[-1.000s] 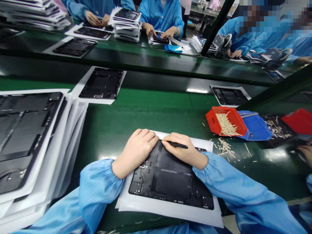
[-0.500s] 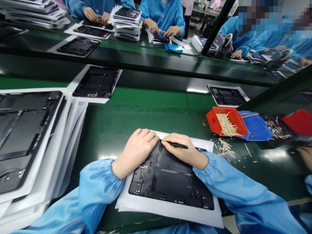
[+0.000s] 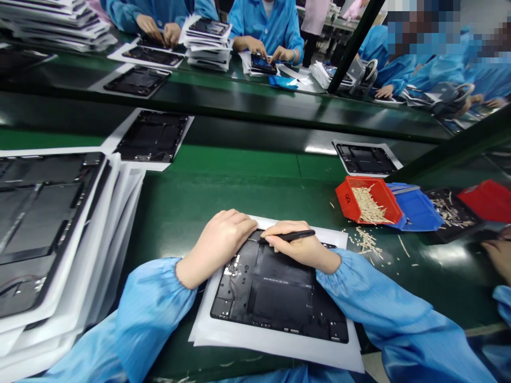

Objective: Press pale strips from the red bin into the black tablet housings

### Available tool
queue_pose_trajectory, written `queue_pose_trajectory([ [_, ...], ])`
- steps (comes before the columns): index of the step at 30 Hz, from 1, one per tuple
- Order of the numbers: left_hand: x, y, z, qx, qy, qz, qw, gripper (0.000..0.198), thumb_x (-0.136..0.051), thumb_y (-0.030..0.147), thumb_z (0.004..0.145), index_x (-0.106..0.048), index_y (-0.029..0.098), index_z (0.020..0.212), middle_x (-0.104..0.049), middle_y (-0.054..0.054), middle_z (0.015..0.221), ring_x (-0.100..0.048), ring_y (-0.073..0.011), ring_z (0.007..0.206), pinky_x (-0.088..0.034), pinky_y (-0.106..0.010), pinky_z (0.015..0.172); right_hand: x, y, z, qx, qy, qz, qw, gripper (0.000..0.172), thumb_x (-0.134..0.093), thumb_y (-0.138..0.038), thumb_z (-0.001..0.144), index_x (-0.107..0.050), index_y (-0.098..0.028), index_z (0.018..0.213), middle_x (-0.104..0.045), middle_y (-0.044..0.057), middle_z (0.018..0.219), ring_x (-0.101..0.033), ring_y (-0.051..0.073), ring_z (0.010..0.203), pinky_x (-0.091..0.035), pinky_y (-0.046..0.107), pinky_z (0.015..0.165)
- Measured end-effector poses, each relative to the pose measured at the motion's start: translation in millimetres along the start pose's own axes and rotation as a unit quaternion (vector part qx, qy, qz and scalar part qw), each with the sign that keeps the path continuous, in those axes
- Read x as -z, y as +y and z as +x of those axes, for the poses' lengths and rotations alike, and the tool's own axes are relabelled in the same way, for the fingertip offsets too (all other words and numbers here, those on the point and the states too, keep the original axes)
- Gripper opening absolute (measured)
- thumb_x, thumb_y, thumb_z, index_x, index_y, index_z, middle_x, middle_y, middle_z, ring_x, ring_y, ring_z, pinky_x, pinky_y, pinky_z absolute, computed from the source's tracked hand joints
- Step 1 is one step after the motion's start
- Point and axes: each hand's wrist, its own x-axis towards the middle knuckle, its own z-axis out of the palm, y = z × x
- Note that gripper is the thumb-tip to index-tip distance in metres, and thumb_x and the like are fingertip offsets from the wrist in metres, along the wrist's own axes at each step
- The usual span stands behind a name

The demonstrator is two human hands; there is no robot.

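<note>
On the green tabletop [image 3: 223, 189], a black housing [image 3: 279, 306] lies flat, inner side up, as landmark. Left of it, well apart: tall stack of similar housings [image 3: 24, 223] with paper between. Under it, white sheets [image 3: 279, 348], edges sticking out. Housing looks thin, stiff, probably light; smooth face likely slippery, small wires and connectors at its left likely fragile, so best held by the outer rim. Beyond its far right corner, red bin [image 3: 346, 199] with blue bin [image 3: 415, 207] touching. Left hand [image 3: 219, 234] rests over the housing's far left corner, fingers together, bent slightly; can't tell if they grip anything. Right hand [image 3: 301, 247] is over its far edge, fingers pinched closed around a black pen-like tool [image 3: 297, 235], tip near the left fingers. Pale sticks [image 3: 369, 243] lie loose right of the housing, near the red bin.
</note>
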Motion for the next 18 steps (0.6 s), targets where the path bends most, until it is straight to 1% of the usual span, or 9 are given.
queue_pose_trajectory([
  [2, 0.1, 0.3, 0.6, -0.006, -0.005, 0.017, 1.0, 0.021, -0.044, 0.028, 0.093, -0.064, 0.02, 0.095, -0.064, -0.003, 0.084, -0.055, -0.0177, 0.082, -0.04, -0.032, 0.073, 4.3, -2.2, -1.2, -0.032, 0.007, 0.055, 0.998, 0.016, -0.058, -0.027, 0.087, -0.07, -0.017, 0.091, -0.068, 0.002, 0.073, -0.063, 0.011, 0.059, -0.053, 0.025, 0.063],
  [4, -0.9, 2.6, 1.5, -0.016, -0.008, 0.056, 0.998, 0.018, -0.046, 0.026, 0.092, -0.063, 0.019, 0.092, -0.062, -0.004, 0.083, -0.054, -0.0185, 0.08, -0.039, -0.033, 0.072, 9.6, -3.0, -4.1, -0.067, 0.036, 0.127, 0.989, 0.018, -0.059, -0.03, 0.087, -0.069, -0.016, 0.091, -0.065, 0.0, 0.067, -0.059, 0.009, 0.051, -0.052, 0.022, 0.054],
  [7, -4.2, 5.8, 3.1, -0.018, -0.002, 0.097, 0.995, 0.018, -0.046, 0.025, 0.092, -0.062, 0.018, 0.086, -0.061, -0.004, 0.082, -0.053, -0.0196, 0.078, -0.039, -0.035, 0.071, 22.6, -1.2, -12.2, -0.102, 0.103, 0.201, 0.969, 0.021, -0.062, -0.035, 0.084, -0.067, -0.015, 0.091, -0.064, 0.0, 0.064, -0.058, 0.008, 0.048, -0.049, 0.02, 0.046],
  [9, -7.0, 5.0, 3.7, -0.006, 0.001, 0.089, 0.996, 0.022, -0.044, 0.029, 0.093, -0.061, 0.019, 0.085, -0.061, -0.004, 0.082, -0.054, -0.0201, 0.078, -0.04, -0.035, 0.07, 36.6, 2.3, -20.5, -0.103, 0.152, 0.209, 0.96, 0.023, -0.063, -0.037, 0.083, -0.067, -0.015, 0.091, -0.063, 0.0, 0.064, -0.057, 0.008, 0.047, -0.049, 0.02, 0.045],
  [10, -8.2, 3.5, 3.5, 0.0, 0.003, 0.076, 0.997, 0.022, -0.043, 0.03, 0.093, -0.061, 0.019, 0.087, -0.062, -0.005, 0.084, -0.054, -0.0202, 0.079, -0.041, -0.035, 0.07, 45.6, 4.9, -25.4, -0.099, 0.181, 0.204, 0.957, 0.024, -0.063, -0.037, 0.083, -0.067, -0.015, 0.091, -0.063, 0.0, 0.064, -0.057, 0.008, 0.047, -0.049, 0.02, 0.045],
  [12, -10.1, -1.4, 1.0, 0.006, 0.013, 0.042, 0.999, 0.023, -0.044, 0.033, 0.093, -0.06, 0.019, 0.1, -0.062, -0.007, 0.096, -0.056, -0.0213, 0.087, -0.045, -0.036, 0.075, 67.4, 11.8, -36.8, -0.086, 0.248, 0.174, 0.949, 0.024, -0.062, -0.038, 0.084, -0.066, -0.015, 0.092, -0.063, -0.001, 0.064, -0.057, 0.008, 0.048, -0.048, 0.02, 0.046],
  [14, -10.9, -7.5, -6.1, 0.018, 0.037, 0.012, 0.999, 0.034, -0.047, 0.038, 0.091, -0.054, 0.019, 0.118, -0.059, -0.01, 0.112, -0.056, -0.0244, 0.099, -0.046, -0.04, 0.084, 93.6, 20.1, -49.9, -0.073, 0.324, 0.115, 0.936, 0.025, -0.06, -0.038, 0.086, -0.065, -0.016, 0.094, -0.063, -0.001, 0.065, -0.057, 0.009, 0.048, -0.046, 0.02, 0.045],
  [16, -11.0, -13.7, -19.3, 0.047, 0.059, -0.017, 0.997, 0.048, -0.05, 0.045, 0.087, -0.047, 0.021, 0.128, -0.057, -0.011, 0.12, -0.055, -0.0282, 0.107, -0.046, -0.044, 0.091, 121.4, 27.9, -64.2, -0.073, 0.396, 0.004, 0.915, 0.028, -0.053, -0.041, 0.089, -0.064, -0.015, 0.094, -0.063, 0.0, 0.065, -0.057, 0.01, 0.048, -0.045, 0.02, 0.044],
  [18, -11.5, -19.5, -38.6, 0.098, 0.068, -0.04, 0.992, 0.057, -0.05, 0.05, 0.084, -0.041, 0.025, 0.134, -0.056, -0.01, 0.123, -0.055, -0.0312, 0.111, -0.049, -0.048, 0.091, 146.3, 33.1, -78.6, -0.082, 0.439, -0.128, 0.885, 0.031, -0.051, -0.042, 0.089, -0.065, -0.015, 0.086, -0.064, 0.002, 0.064, -0.058, 0.012, 0.051, -0.046, 0.023, 0.046],
])
